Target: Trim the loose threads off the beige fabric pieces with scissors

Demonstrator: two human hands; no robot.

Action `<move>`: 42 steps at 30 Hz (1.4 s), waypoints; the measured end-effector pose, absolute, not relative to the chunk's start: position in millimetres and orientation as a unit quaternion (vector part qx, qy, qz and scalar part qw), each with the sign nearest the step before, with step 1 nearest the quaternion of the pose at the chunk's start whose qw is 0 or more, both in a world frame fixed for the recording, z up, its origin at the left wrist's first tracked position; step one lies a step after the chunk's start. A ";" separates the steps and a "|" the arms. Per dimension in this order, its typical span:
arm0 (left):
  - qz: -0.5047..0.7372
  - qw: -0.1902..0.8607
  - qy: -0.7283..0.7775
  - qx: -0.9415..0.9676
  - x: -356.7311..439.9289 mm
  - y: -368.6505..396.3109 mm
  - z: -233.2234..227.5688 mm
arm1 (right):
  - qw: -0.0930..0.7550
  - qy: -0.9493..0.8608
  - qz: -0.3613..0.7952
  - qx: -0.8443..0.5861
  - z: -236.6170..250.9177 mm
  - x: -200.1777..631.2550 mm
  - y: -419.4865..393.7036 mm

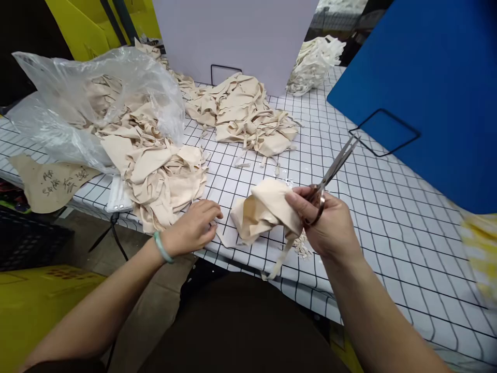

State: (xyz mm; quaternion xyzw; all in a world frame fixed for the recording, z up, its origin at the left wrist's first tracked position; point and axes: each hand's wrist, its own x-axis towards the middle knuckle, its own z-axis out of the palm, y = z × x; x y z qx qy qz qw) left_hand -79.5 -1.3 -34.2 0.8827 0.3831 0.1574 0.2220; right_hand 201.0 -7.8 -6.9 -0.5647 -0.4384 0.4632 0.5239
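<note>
Right hand [330, 223]: gripping scissors [334, 170] and cream cloth [272, 204], centre right
Left hand [194, 225]: curling loosely, fingers apart, beside cloth heap [166, 173], centre left

Crumpled cream cloth [267, 207] hangs bunched beside metal scissors [336, 167], their blades slightly parted, pointing forward-right.

A wide lane of the bench [407, 248] is lying open to the right of the right hand [332, 223], with the scissors [336, 166] projecting along its left side and the blue panel [419, 77] bounding its far side. The near cloth heap [163, 176] and the plastic bag [54, 122] are obstructing passage forward-left of the left hand [196, 225].
</note>
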 end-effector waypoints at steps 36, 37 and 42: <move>0.310 0.886 0.267 0.220 -31.5 -37.6 -21.9 | 0.577 -0.614 0.367 -0.394 -32.7 131.2 7.4; 0.318 0.891 0.257 0.198 -26.1 -37.8 -20.5 | 0.582 -0.608 0.368 -0.394 -32.3 133.1 6.0; 0.326 0.899 0.237 0.170 -11.6 -38.6 -14.8 | 0.614 -0.566 0.388 -0.390 -33.8 143.8 4.8</move>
